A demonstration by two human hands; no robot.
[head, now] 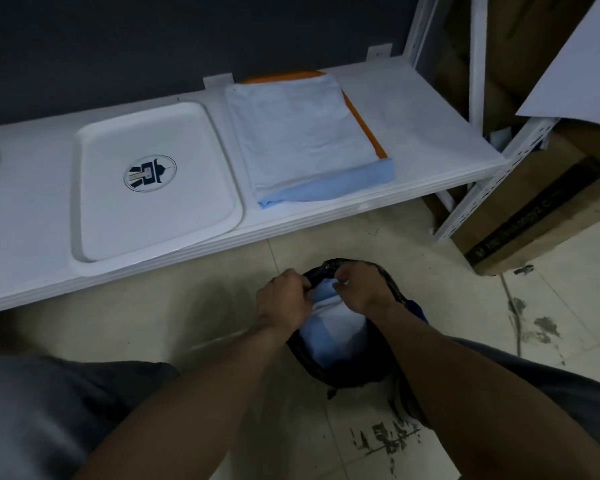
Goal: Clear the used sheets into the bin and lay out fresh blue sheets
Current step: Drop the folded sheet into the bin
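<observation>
Used sheets [333, 327], pale blue and white and crumpled together, lay inside the bin [347, 377] at the lower centre of the frame, filling most of its mouth. The bin stood on the stained tiled floor [222, 292] between the person's knees, lined with a black liner [326, 268]. Both forearms reached in from the bottom edge. The left hand [284, 299] had its fingers curled round the bunched liner at the bin's far rim, and the right hand [364, 289] gripped the same bunched edge just beside it, knuckles up, the two hands almost touching. Whether either hand also caught the top of the sheets, I could not tell.

Beyond the bin ran a low white shelf [413, 116] across the middle of the frame. On its left part sat a white tray [136, 223] with a dark round logo [149, 173] and nothing else in it. Just to its right an orange tray [365, 125] held a folded stack of fresh blue sheets [298, 140], which covered it but for its back and right edges. At the right stood a white rack upright [499, 174] and a cardboard box [534, 209].
</observation>
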